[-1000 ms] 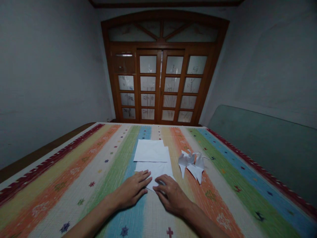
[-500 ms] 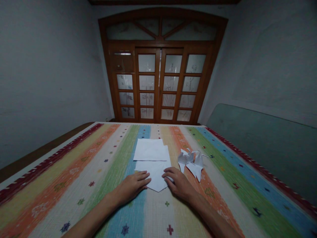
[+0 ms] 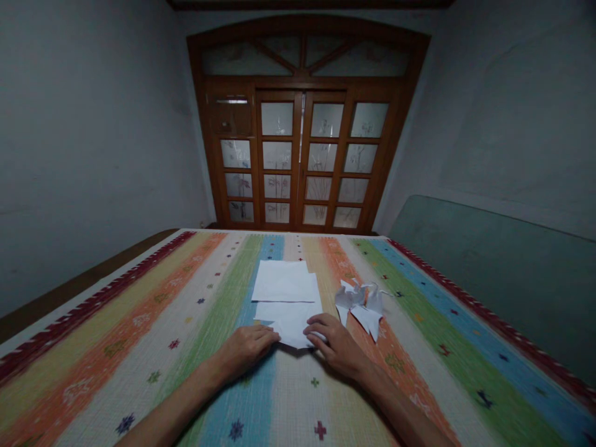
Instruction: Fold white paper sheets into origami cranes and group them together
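Between my hands is a folded piece of white paper (image 3: pixel 292 335), its near edge raised a little off the cloth with a shadow beneath. My left hand (image 3: pixel 248 351) pinches its left corner, fingers pressed together. At the right side my right hand (image 3: pixel 339 345) has its fingers curled over the paper's edge; the thumb is mostly hidden. Just beyond lie flat white paper sheets (image 3: pixel 281 282), overlapping one another. To the right of my right hand stand several folded paper figures (image 3: pixel 367 310) with pointed tips, bunched together.
A striped, patterned tablecloth (image 3: pixel 195 347) covers the table. Behind the table's far edge is a wooden door (image 3: pixel 298 161) with glass panes. A pale green panel (image 3: pixel 493 267) leans along the right wall.
My left fingers have closed on the paper's left corner. The paper's near point has lifted and shifted slightly away from me. My right hand has barely moved.
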Tool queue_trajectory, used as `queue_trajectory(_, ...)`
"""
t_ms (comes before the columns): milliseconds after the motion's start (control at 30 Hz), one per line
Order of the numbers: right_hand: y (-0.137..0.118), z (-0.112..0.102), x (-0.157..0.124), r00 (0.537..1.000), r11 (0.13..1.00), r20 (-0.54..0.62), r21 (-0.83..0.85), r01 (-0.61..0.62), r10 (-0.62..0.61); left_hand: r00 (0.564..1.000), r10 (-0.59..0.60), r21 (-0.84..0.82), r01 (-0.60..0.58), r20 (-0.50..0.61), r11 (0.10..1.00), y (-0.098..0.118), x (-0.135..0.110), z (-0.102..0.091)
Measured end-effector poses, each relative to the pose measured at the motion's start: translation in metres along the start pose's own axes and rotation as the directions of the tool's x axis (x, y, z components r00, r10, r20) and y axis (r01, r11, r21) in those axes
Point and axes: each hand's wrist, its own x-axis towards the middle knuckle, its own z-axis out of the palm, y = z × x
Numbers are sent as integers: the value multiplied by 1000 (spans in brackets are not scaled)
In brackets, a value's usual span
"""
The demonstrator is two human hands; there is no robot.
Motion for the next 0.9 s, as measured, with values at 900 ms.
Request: queue_trajectory(900,-9,7,11,878,823,-177,468,-322,445,804,-595,-332,566,18,755,26,17,-10)
